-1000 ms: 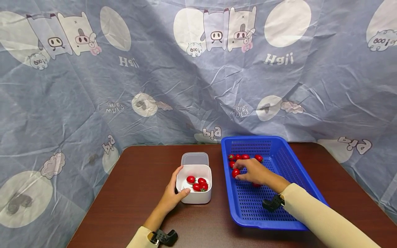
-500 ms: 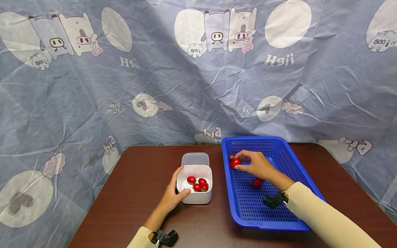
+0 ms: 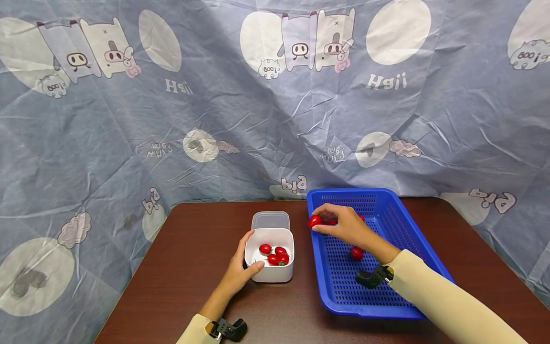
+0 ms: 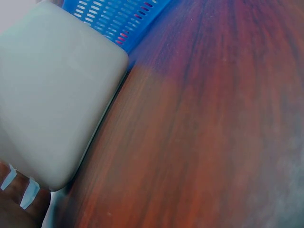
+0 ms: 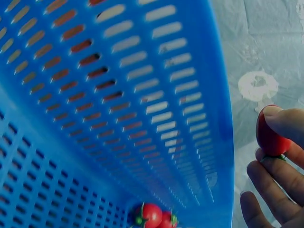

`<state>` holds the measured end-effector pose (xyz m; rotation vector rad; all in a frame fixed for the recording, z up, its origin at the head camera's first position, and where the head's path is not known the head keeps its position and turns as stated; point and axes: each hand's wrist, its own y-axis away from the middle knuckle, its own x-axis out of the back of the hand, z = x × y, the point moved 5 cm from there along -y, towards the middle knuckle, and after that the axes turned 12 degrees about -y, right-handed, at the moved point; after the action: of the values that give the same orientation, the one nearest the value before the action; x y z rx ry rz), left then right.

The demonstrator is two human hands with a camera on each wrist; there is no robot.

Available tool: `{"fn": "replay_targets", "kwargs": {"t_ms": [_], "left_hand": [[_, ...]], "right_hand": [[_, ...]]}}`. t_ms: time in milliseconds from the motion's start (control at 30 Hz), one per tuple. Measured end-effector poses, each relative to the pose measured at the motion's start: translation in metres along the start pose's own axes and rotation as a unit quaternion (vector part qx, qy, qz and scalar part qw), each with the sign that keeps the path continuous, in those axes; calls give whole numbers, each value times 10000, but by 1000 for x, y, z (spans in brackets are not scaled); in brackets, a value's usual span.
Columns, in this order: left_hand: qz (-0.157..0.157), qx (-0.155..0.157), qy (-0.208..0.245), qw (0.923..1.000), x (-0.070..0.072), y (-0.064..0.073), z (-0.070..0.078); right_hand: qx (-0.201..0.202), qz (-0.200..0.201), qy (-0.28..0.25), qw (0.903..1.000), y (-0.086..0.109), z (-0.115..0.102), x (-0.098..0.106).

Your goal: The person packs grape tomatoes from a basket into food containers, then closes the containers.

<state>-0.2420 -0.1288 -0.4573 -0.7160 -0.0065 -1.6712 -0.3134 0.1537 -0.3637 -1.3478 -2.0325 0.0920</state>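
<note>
My right hand (image 3: 345, 225) pinches a red cherry tomato (image 3: 314, 220) between thumb and fingers, over the left rim of the blue plastic basket (image 3: 321, 286). The right wrist view shows that tomato (image 5: 271, 133) with its green stem end toward the fingers. With the left hand (image 3: 235, 271) I hold the white square container (image 3: 275, 274) at its left side, the thumb over its near rim. Several cherry tomatoes (image 3: 265, 249) lie inside it. In the left wrist view the container's pale wall (image 4: 57, 95) fills the left, with fingertips (image 4: 35, 202) at its lower corner.
More cherry tomatoes lie in the basket, one cluster (image 3: 356, 253) near its middle and others partly hidden behind my right hand. A translucent lid (image 3: 270, 220) lies behind the container. The brown table (image 3: 189, 248) ends at a patterned cloth (image 3: 240, 167).
My right hand has picked a cherry tomato up from the basket floor and carried it up and left to the basket's left rim. The left hand and container stay in place.
</note>
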Motion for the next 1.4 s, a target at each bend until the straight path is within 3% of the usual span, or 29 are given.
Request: {"fn": "replay_targets", "kwargs": {"t_ms": [300,733,1400], "left_hand": [[6,-20,34,10000,0,-1,-2],[-7,-51,105,9999,1,-2,-2],[-35,-32,67,10000,0,-2,-3]], "right_hand": [[114,-177,-237,9995,-10,-5,-23],[173,-754,-684,9947,-25,-8,-61],[307,-1154,-216,9926,-22,-6,-81]]}}
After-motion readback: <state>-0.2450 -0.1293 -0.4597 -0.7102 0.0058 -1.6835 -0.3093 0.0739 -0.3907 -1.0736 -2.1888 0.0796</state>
